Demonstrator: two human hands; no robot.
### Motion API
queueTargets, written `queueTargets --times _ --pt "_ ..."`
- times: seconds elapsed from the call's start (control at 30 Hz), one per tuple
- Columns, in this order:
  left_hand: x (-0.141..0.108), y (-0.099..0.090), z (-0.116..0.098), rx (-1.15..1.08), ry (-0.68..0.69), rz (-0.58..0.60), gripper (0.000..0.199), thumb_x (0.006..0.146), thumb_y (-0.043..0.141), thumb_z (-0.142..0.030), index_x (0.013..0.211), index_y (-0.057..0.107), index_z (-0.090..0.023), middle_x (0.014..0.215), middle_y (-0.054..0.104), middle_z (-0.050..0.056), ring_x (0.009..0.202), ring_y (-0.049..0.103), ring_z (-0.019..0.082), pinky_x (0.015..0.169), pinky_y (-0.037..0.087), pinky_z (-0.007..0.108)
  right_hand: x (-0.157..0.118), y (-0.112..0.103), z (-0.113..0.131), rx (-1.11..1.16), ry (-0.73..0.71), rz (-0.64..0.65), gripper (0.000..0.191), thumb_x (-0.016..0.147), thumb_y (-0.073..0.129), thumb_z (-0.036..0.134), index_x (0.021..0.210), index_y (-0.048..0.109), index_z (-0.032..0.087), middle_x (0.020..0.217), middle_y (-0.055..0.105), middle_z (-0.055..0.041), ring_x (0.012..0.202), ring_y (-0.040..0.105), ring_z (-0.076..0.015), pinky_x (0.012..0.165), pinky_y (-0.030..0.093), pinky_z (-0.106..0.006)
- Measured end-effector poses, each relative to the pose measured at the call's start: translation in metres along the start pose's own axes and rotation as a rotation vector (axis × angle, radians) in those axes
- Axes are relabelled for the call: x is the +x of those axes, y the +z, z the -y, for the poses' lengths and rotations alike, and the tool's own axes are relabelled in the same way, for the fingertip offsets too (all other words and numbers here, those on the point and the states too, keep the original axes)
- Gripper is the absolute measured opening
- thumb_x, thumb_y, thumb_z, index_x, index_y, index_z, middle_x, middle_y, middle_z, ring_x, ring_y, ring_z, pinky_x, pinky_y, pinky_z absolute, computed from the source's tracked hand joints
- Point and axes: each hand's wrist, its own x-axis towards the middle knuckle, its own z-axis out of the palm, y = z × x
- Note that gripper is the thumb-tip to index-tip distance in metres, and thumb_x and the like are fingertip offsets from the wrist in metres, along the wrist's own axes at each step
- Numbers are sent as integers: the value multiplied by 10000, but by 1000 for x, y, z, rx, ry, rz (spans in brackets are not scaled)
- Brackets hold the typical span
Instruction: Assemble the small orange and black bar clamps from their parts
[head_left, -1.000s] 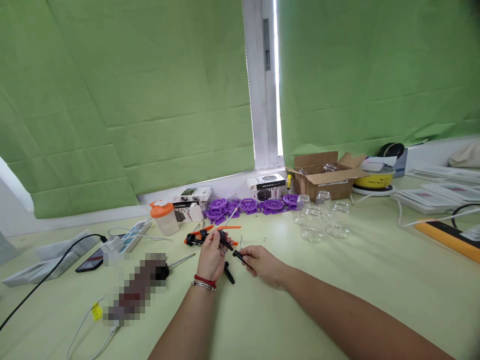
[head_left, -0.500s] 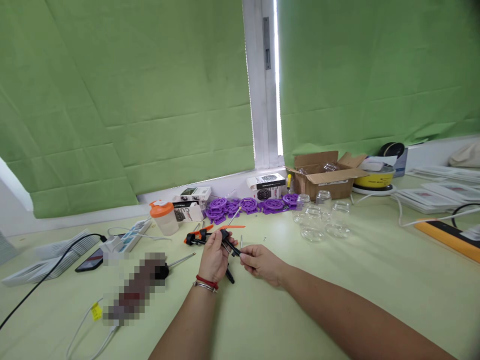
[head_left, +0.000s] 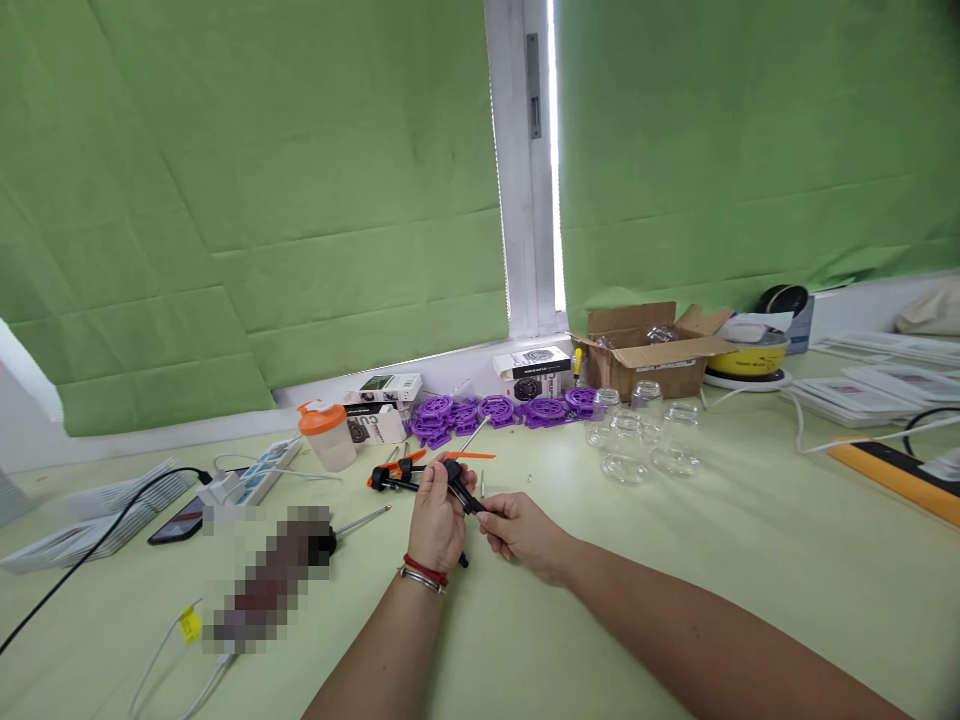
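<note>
Between my two hands is a slim black rod-like part [head_left: 466,492] with a thicker black end; its exact kind does not show. My left hand [head_left: 436,522] is closed around the thicker end. At its lower right end, the fingers of my right hand [head_left: 521,533] pinch the part. Another black tip [head_left: 463,561] sticks out below my left palm. Just beyond my fingers lie a flat orange strip [head_left: 476,455] and a thin metal rod [head_left: 475,434]. Similar black pieces with orange bits [head_left: 381,479] lie left of my left hand.
Purple wheel-shaped parts [head_left: 496,410] line the wall beside small printed boxes [head_left: 551,376]. Clear glass jars [head_left: 626,450] and a cardboard box [head_left: 660,370] stand to the right. On the left are an orange-lidded cup [head_left: 327,436], a power strip [head_left: 271,470] and a pixelated tool [head_left: 274,585] with a metal shaft.
My left hand has shifted slightly right, nearer my right hand. The black part has tilted more steeply, and less of the black tip shows below my palm.
</note>
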Motion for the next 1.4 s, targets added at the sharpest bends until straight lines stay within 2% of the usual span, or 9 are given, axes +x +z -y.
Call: queueTargets --times 0.23,0.53,0.77,1.07,1.4 --pt "-1 2 5 33 12 -11 298 791 567 -400 1011 492 -214 835 595 14 774 627 137 799 485 336 0 2 -1 -84 -36 -63 212 753 522 364 663 485 176 433 435 71 365 299 -48 402 238 -198" --pt "-2 2 6 44 18 -16 280 789 569 -401 973 489 -205 814 586 13 795 635 149 822 477 341 2 -2 -5 -147 -84 -48 218 778 482 357 655 479 177 453 458 60 371 317 -53 403 271 -198" --pt "-3 4 7 46 14 -27 300 778 583 -408 965 506 -187 792 594 4 778 644 141 831 472 328 1 -1 -3 -139 -69 -49 212 768 495 355 654 473 178 443 453 67 364 320 -48 391 263 -191" --pt "-3 2 8 53 11 -34 300 767 598 -407 941 512 -178 770 605 1 768 649 146 783 482 309 -1 -1 2 -52 -35 -14 217 758 515 350 644 475 170 432 463 60 350 348 -48 380 279 -191" --pt "-4 5 12 130 46 -26 364 744 601 -455 950 529 -164 787 593 10 744 637 132 714 476 268 4 -6 -7 -119 -57 -41 198 773 487 329 653 478 172 433 470 59 342 346 -48 368 267 -186"
